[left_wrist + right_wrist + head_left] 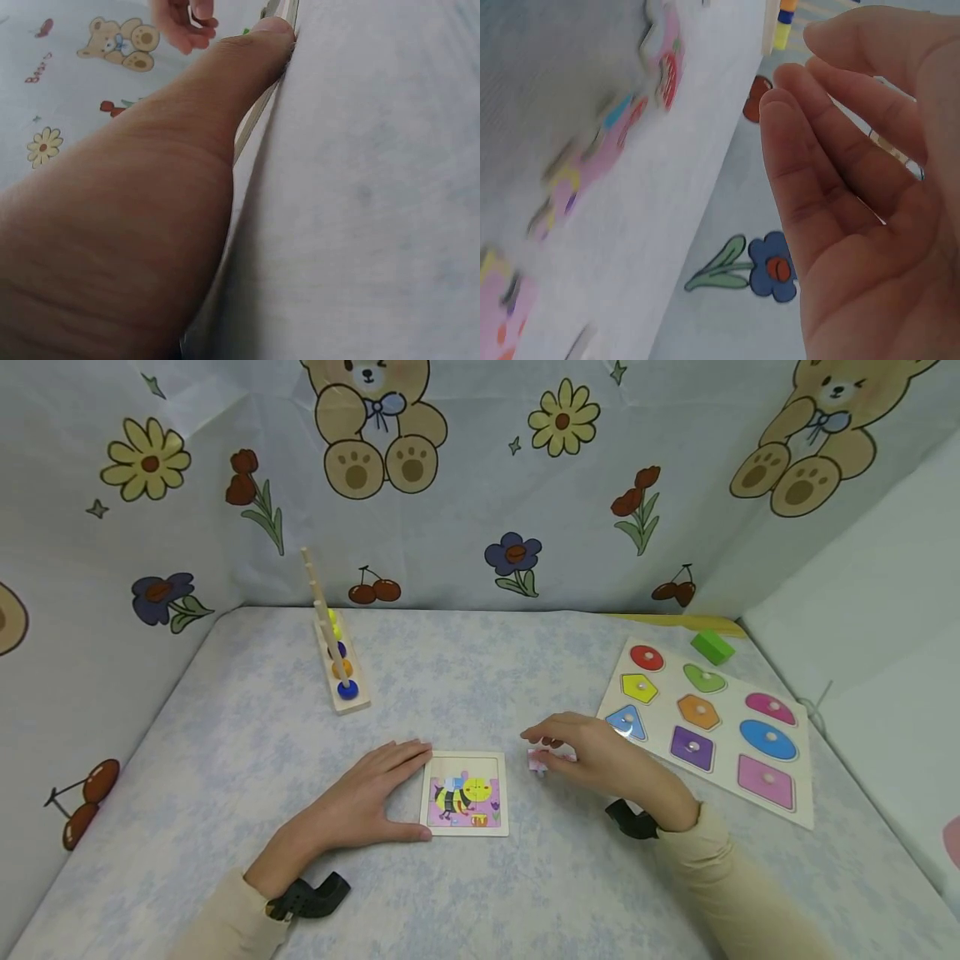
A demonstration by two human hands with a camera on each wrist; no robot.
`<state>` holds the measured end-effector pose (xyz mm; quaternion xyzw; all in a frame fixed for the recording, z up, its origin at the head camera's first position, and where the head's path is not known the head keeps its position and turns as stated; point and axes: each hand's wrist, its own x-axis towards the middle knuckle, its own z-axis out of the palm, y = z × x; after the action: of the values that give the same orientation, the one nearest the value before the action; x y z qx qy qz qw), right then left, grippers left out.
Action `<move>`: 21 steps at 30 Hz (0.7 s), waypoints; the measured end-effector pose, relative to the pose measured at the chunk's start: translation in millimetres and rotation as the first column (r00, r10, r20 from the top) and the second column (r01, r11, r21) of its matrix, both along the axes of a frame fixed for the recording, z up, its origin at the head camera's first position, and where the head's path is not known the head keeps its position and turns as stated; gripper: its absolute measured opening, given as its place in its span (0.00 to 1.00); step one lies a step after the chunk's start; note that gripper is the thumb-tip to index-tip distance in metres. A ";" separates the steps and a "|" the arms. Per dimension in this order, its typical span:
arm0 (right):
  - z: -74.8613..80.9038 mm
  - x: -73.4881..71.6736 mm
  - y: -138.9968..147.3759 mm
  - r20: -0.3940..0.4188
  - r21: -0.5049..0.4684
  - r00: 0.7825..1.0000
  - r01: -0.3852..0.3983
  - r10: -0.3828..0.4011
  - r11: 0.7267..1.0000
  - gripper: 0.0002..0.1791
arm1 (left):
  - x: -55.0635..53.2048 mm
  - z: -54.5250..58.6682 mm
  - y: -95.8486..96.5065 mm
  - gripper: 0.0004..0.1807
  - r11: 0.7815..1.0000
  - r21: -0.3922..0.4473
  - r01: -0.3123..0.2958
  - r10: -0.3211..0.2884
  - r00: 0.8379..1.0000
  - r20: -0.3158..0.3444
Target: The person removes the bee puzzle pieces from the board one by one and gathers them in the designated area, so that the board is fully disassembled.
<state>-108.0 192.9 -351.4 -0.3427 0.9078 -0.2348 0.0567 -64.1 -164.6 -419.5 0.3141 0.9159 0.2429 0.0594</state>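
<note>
A small square jigsaw puzzle (pixel 468 760) in a pale wooden frame lies flat in front of me, its lower part filled with a bee picture and its upper strip bare. My left hand (pixel 352 802) spans its left side, thumb at the lower left corner and fingertips at the upper left. In the left wrist view the thumb (pixel 271 26) touches the frame's edge. My right hand (pixel 600 760) hovers over pink jigsaw pieces (pixel 537 763), partly hiding them. The right wrist view shows several loose pieces (pixel 622 135) on the table, apart from loosely bent fingers with nothing between them.
On the right lies a white shape board (pixel 727 700) with coloured knobbed shapes, a green block (pixel 712 647) at its far edge. A wooden stand (pixel 361 702) with pegs and coloured beads stands at the back left. Patterned cloth (pixel 450 543) hangs behind the table.
</note>
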 end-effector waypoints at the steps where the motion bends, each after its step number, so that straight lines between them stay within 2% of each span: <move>1: -0.1 0.0 -4.4 0.008 0.007 1.000 0.000 0.000 1.000 0.18 | -0.1 0.0 0.0 0.60 1.000 -0.001 0.000 0.000 1.000 -0.002; 16: -15.7 3.3 -56.6 0.068 -0.012 0.987 -0.142 0.142 0.990 0.18 | -1.1 -2.0 -1.0 0.60 1.000 0.006 0.007 -0.006 1.000 -0.022; 21: -20.3 5.8 -70.1 0.057 -0.019 0.981 -0.184 0.184 0.983 0.17 | -1.1 -1.8 -1.4 0.59 1.000 0.015 0.014 -0.013 0.999 -0.030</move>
<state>-102.2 122.8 -371.7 -0.4186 0.8686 -0.2447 0.1024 -65.2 -165.9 -421.3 0.3242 0.9126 0.2448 0.0452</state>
